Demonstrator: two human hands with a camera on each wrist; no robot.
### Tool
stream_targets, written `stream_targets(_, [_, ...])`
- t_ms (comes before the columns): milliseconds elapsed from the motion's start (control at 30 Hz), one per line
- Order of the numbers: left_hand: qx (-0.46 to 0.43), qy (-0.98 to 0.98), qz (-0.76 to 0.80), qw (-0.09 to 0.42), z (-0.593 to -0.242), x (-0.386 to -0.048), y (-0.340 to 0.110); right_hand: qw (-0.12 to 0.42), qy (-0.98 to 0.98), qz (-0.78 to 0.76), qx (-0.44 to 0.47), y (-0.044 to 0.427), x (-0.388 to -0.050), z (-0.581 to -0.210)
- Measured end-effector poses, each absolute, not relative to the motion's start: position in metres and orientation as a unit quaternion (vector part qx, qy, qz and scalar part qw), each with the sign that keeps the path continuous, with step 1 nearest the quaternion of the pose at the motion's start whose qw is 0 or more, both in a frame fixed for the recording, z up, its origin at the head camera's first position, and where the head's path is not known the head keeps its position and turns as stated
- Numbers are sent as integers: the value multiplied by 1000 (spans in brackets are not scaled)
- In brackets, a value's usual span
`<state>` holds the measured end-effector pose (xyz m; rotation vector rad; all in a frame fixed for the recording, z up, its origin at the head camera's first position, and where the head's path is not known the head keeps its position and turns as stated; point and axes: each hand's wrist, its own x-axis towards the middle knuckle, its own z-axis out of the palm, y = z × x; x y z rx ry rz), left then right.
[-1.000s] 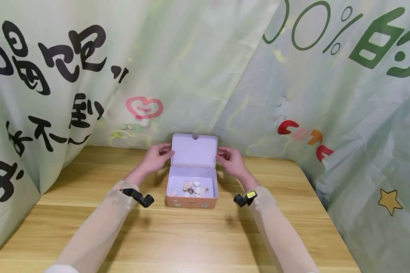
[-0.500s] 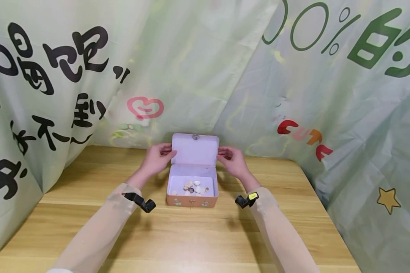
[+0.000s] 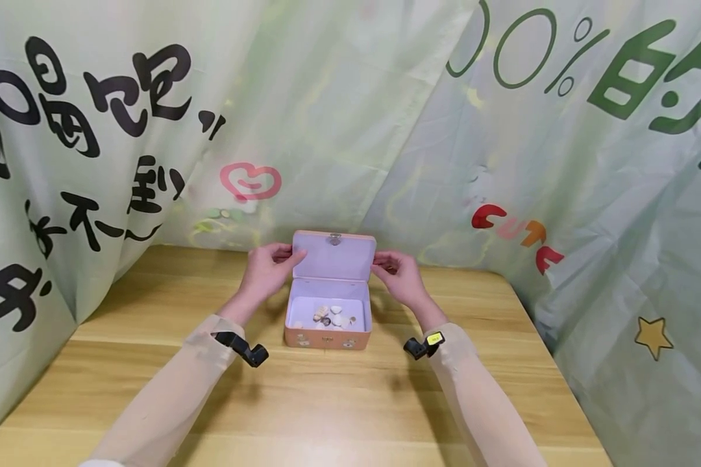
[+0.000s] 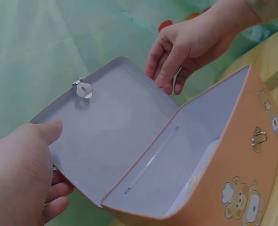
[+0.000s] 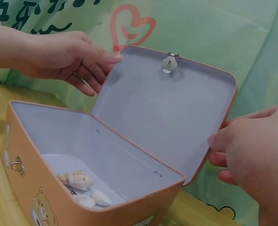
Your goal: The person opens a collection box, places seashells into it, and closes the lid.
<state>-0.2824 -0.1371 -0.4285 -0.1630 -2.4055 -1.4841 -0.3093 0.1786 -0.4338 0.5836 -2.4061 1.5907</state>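
A hinged tin box (image 3: 327, 339), orange outside and pale lilac inside, stands on the wooden table with its lid (image 3: 334, 258) raised. Several seashells (image 3: 334, 317) lie on its floor; one in the right wrist view is a spotted spiral shell (image 5: 76, 180). My left hand (image 3: 267, 270) holds the lid's left edge, thumb on the inner face and fingers behind. At the opposite edge, my right hand (image 3: 402, 277) pinches the lid, its thumb at the rim. A metal clasp (image 4: 84, 90) hangs from the lid's free edge, and a wire loop (image 4: 258, 139) sits on the box front.
A printed curtain (image 3: 327, 117) hangs right behind the box, close to the lid and both hands. The wooden table (image 3: 327, 415) extends in front and to both sides. Each wrist wears a small black camera (image 3: 251, 352).
The lid has tilted slightly toward me, and its orange outer edge now shows along the top. My left thumb reaches a little farther over its inner face. The shells stay inside.
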Motion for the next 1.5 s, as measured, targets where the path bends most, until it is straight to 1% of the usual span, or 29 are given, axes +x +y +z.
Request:
stream_targets(433, [-35, -837, -519, 171, -425, -275, -128, 114, -813, 535, 198, 184, -298, -434])
stream_targets(667, [-21, -839, -512, 182, -428, -267, -125, 109, -816, 532, 200, 185, -291, -436])
stream_targets(867, [-18, -837, -514, 186, -430, -261, -125, 126, -820, 520, 201, 185, -285, -438])
stream_targets(1067, [-17, -836, -514, 192, -432, -254, -127, 124, -820, 532, 168, 175, -268, -442])
stream_targets(1200, [-18, -836, -513, 196, -433, -252, -128, 128, -821, 532, 161, 166, -255, -437])
stream_targets(1300, [-22, -835, -512, 199, -434, -250, -128, 119, -819, 536, 166, 160, -247, -430])
stream_targets(1500, [-33, -833, -512, 205, -435, -245, -127, 65, -807, 549, 205, 146, -235, -417])
